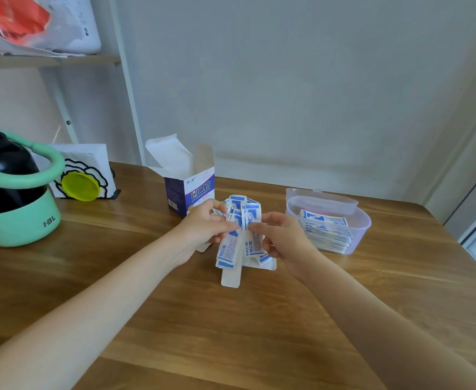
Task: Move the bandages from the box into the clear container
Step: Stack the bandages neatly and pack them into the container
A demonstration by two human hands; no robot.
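From the head view, my left hand (205, 223) and right hand (280, 235) both pinch a loose fan of bandages (241, 235) above the table (175, 319), probably squaring them before the tub (363, 223) at right, already part-filled; the open box (187, 190) stands just behind.

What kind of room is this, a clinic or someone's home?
Most likely a home, not a clinic: a wooden table against a plain wall, a green-handled water jug, and a shelf holding shopping bags.
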